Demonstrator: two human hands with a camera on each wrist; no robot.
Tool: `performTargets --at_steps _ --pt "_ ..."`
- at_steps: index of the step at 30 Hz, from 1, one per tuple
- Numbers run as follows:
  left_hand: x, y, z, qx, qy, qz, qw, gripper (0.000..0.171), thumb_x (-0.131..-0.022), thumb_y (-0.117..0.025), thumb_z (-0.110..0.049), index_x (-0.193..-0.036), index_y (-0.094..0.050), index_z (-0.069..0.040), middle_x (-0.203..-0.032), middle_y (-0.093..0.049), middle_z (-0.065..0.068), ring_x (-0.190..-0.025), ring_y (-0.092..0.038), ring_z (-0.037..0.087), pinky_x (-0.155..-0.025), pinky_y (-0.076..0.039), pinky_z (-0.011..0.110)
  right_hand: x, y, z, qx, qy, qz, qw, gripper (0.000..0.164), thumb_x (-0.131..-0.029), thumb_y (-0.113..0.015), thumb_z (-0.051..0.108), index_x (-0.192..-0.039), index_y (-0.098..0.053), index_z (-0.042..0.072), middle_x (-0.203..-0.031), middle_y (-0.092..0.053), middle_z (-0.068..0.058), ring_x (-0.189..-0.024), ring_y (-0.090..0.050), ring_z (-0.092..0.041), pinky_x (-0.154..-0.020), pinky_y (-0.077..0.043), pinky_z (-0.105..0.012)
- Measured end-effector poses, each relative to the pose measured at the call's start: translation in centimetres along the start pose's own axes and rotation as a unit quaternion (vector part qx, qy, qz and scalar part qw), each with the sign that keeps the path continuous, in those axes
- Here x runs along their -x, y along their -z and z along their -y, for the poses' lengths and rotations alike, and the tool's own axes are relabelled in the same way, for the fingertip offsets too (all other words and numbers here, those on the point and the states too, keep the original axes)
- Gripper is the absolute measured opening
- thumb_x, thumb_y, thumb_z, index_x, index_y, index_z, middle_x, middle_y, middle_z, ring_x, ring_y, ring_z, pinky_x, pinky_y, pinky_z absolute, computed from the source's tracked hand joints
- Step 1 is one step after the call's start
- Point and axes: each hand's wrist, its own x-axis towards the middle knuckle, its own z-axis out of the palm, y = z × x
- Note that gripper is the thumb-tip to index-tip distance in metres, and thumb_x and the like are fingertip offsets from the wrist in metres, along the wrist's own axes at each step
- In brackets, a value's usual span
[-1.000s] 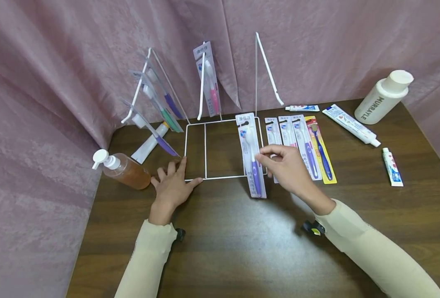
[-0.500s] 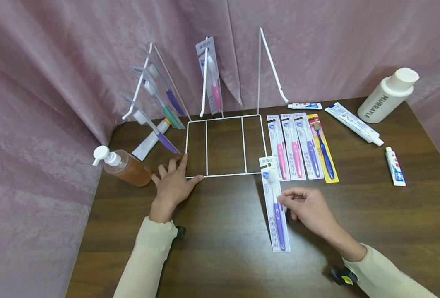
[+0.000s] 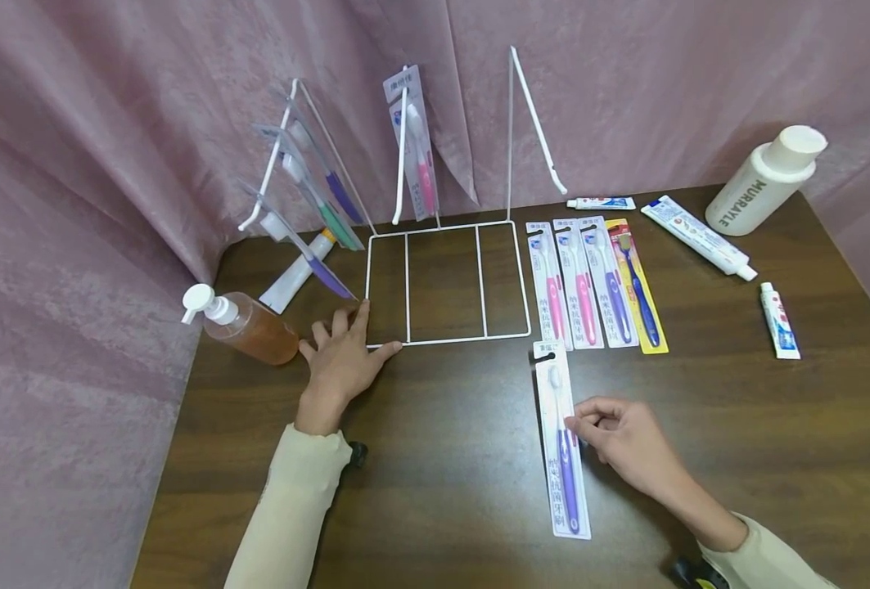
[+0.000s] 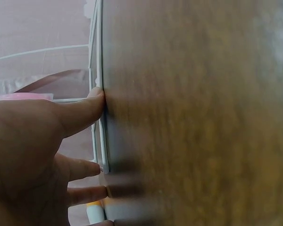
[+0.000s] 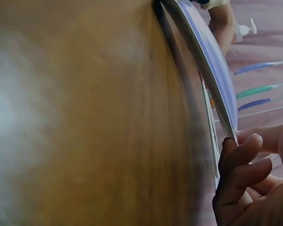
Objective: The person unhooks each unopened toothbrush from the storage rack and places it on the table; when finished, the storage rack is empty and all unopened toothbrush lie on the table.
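Note:
My right hand (image 3: pixel 629 446) pinches the right edge of a packaged purple toothbrush (image 3: pixel 563 450) close over the front of the table. In the right wrist view, thumb and fingers meet at the edge of that toothbrush pack (image 5: pixel 212 70). With fingers spread, my left hand (image 3: pixel 339 368) rests at the front left corner of a white wire rack (image 3: pixel 449 339); its thumb touches the rack's front wire (image 4: pixel 102 136) in the left wrist view. Several packaged toothbrushes (image 3: pixel 324 204) hang on the rack's left hook, and a pink one (image 3: pixel 414 147) hangs on the middle hook. The right hook (image 3: pixel 538 119) carries nothing.
Right of the rack lie two pink toothbrush packs (image 3: pixel 578 286), a purple one (image 3: pixel 611 286) and a yellow-backed one (image 3: pixel 637 286). Farther right are toothpaste tubes (image 3: pixel 700 237) and a white bottle (image 3: pixel 762 184). A pump bottle (image 3: pixel 254 327) and another tube (image 3: pixel 298 274) stand near my left hand.
My right hand has carried the purple toothbrush pack from over the rack's right front toward me and slightly right. The left hand has stayed on the rack's corner.

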Motion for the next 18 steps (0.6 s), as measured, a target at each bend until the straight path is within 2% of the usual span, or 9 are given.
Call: performTargets --at_steps 10,18 --pt "-0.1 0.0 0.1 0.002 -0.001 0.000 1.0000 0.100 -0.110 -0.067 -0.064 -0.185 -0.020 -0.017 -0.187 -0.021 0.023 -0.165 -0.017 0.063 -0.131 -0.009 0.090 -0.2 1.2 -0.6 0.034 -0.008 0.042 0.999 0.013 -0.103 -0.082 0.015 -0.103 -0.085 0.003 -0.058 -0.053 0.007 -0.051 -0.045 -0.005 -0.048 -0.032 -0.023" --pt "-0.1 0.0 0.1 0.002 -0.004 0.000 1.0000 0.100 -0.110 -0.067 -0.064 -0.185 -0.020 -0.017 -0.187 -0.021 0.023 -0.165 -0.017 0.063 -0.131 -0.009 0.090 0.1 1.4 -0.3 0.093 -0.041 0.028 0.994 0.014 -0.104 -0.081 0.022 -0.102 -0.086 0.009 -0.061 -0.061 0.005 -0.058 -0.055 -0.012 -0.058 -0.039 -0.031"
